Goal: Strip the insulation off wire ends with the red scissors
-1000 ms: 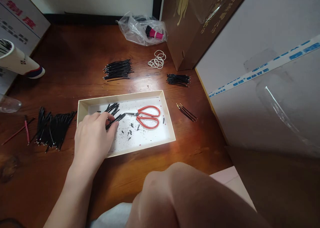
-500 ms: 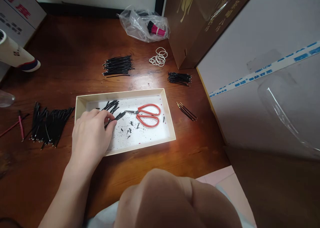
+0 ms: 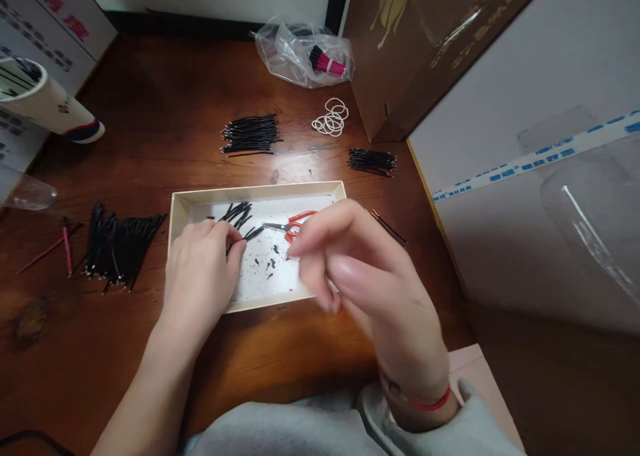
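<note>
My left hand (image 3: 203,263) reaches into the left part of a shallow cream box (image 3: 177,206). Its thumb and forefinger pinch a few short black wires (image 3: 254,234). More black wires (image 3: 237,213) lie in the box just beyond those fingers. Red-handled scissors (image 3: 294,223) rest on the white box floor, partly covered by my right hand (image 3: 365,276). That hand is raised over the box's right end, slightly blurred, with loosely bent fingers apart and nothing visible in them. Small black scraps (image 3: 273,264) are scattered on the box floor.
Black wire piles lie left of the box (image 3: 117,246), behind it (image 3: 253,135) and at back right (image 3: 373,161). White rubber bands (image 3: 331,117) and a clear bag (image 3: 280,56) with a pink-and-black bundle sit farther back. A tilted cup (image 3: 55,106) stands at left; cartons (image 3: 500,243) wall the right.
My right hand has come up from near my lap to over the box's right end, covering part of the scissors. My left hand keeps its pinch on the wires. The view has shifted slightly.
</note>
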### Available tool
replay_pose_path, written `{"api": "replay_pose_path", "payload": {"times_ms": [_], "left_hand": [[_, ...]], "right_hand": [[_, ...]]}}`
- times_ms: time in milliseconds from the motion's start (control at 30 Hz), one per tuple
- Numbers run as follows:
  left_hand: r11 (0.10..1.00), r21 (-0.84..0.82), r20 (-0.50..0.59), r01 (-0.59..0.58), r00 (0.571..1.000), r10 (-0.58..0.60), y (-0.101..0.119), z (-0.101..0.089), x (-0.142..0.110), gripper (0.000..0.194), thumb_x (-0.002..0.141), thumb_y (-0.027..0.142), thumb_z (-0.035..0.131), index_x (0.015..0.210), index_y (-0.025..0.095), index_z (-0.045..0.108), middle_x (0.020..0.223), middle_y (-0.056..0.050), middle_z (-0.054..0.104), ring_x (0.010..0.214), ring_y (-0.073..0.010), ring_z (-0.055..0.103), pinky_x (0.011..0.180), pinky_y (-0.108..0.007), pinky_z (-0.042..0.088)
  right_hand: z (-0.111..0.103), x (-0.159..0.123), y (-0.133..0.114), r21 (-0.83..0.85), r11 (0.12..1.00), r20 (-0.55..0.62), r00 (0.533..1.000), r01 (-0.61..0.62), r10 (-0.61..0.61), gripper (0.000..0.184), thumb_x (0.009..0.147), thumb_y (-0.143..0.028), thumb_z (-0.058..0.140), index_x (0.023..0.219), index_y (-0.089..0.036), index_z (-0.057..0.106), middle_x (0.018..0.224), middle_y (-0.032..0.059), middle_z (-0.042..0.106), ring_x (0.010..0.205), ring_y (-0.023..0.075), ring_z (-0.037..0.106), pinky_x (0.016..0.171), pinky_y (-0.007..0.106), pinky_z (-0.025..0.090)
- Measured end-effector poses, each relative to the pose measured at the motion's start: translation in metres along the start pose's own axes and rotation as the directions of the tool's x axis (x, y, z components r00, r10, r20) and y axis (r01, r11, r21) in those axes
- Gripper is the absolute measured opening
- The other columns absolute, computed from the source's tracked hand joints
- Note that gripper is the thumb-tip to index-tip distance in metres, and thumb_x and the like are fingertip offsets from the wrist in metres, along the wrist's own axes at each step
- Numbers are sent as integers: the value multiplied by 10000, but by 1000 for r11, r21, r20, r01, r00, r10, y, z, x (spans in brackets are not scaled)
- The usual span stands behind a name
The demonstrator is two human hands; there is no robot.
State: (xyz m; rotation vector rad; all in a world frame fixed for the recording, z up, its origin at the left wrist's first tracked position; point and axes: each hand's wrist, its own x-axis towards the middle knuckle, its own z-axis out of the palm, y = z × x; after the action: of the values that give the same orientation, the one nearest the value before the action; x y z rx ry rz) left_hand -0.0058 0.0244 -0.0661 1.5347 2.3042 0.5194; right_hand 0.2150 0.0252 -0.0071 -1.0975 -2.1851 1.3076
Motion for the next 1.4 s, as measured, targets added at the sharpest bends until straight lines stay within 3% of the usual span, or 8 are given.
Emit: {"api": "replay_pose_path", "payload": {"times_ms": [133,267,400,533,733,933,1100,1400], "left_hand": [[1000,10,-35,23,999,-23,0,-3,0,110,856,218,525,757,206,572,798,-73,637,827,-292,594,775,-423,467],[955,-295,-194,37,976,-97,0,-8,-3,86,875,265,560,818,209,589,875,-47,679,864,-237,652,770,-357,498],[597,-794,-27,117,973,-228,0,-9,-7,115,853,284,644,918,201,598,788,-4,687,714,-156,670,687,-276,553],[422,-890,73,171,969,-237,4,-8,-9,219,855,252,645,1064,186,654,768,2,681,613,-112,612,558,-212,529],[486,-845,103,222,960,-259,10,-10,-13,132,872,269,667,968,214,739,903,-24,751,749,-115,684,675,-181,571],[438,-869,107,230,952,-287,10,-9,-11,82,829,228,720,891,259,763,797,30,762,732,-85,709,658,-110,562],[519,-832,19,196,945,-326,14,-12,-8,52,784,205,737,809,240,766,712,31,754,639,-99,695,583,-131,562],[640,-748,-73,176,937,-342,15,-15,-10,48,766,208,739,777,236,777,743,7,767,641,-137,695,568,-197,558]], "right_hand": [[-10,95,16,-460,888,55,997,-16,46,164,957,-121,493,989,-153,650,1008,90,670,906,214,633,776,329,506],[6,115,30,-655,750,57,984,-90,168,199,863,11,497,938,-113,633,1012,163,672,960,295,618,804,387,481],[13,113,39,-644,757,29,985,-113,172,148,850,-17,518,817,-150,576,897,145,677,856,289,628,705,365,474],[4,113,39,-575,803,-52,987,-155,153,74,929,-137,475,891,-177,525,881,95,681,759,230,639,610,316,459],[3,93,32,-159,987,-70,997,-29,18,141,883,-208,543,1018,-233,514,860,8,622,764,161,603,681,268,487],[7,85,29,-100,992,-27,997,75,-78,149,816,-182,609,895,-247,499,739,-45,515,649,123,530,608,225,456],[3,90,29,-223,959,-31,982,174,-185,127,816,-149,615,868,-235,537,686,-40,546,609,123,531,540,223,426],[-2,91,34,-194,971,-21,989,142,-148,117,816,-127,586,810,-241,562,589,-56,517,506,108,456,480,226,414]]}}
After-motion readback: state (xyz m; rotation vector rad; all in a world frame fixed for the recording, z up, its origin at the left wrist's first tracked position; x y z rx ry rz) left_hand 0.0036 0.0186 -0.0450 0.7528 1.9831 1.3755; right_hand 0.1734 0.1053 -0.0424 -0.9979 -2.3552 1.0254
